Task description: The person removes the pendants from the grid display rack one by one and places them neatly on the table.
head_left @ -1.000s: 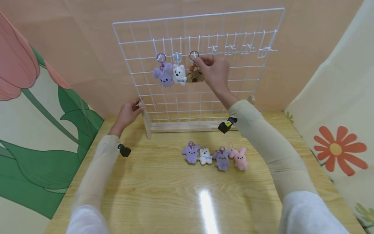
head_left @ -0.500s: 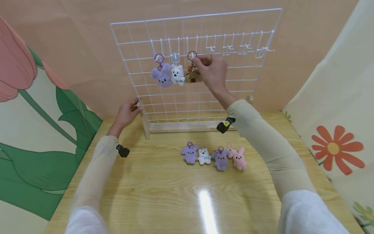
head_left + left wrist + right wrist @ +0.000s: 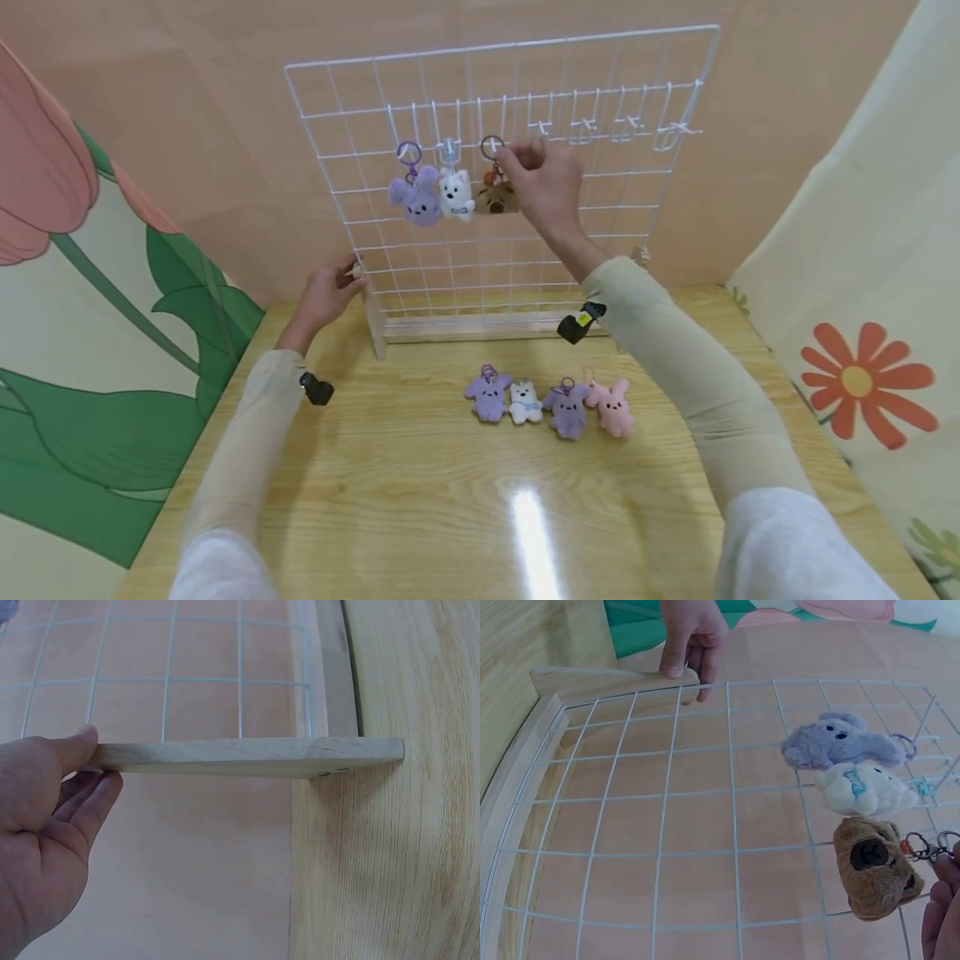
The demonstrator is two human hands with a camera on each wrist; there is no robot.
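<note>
My right hand (image 3: 551,179) pinches the metal ring of a brown bear plush keychain (image 3: 876,866) at a hook of the white wire grid rack (image 3: 450,242). The ring (image 3: 492,147) overlaps the hook in the head view. Left of the bear hang a white dog plush keychain (image 3: 456,195) and a purple plush keychain (image 3: 417,198). My left hand (image 3: 326,293) grips the upper end of the rack's wooden side support (image 3: 225,750), thumb on one face and fingers on the other.
On the wooden table (image 3: 390,500) before the rack lie two purple plush keychains (image 3: 489,396), a white dog keychain (image 3: 525,404) and a pink rabbit keychain (image 3: 615,408). Several white hooks (image 3: 585,129) line the grid's right side. Floral cloth (image 3: 855,250) borders the table.
The camera view has shifted slightly. Both hands keep their places, the right at the bear keychain's ring and the left on the wooden support.
</note>
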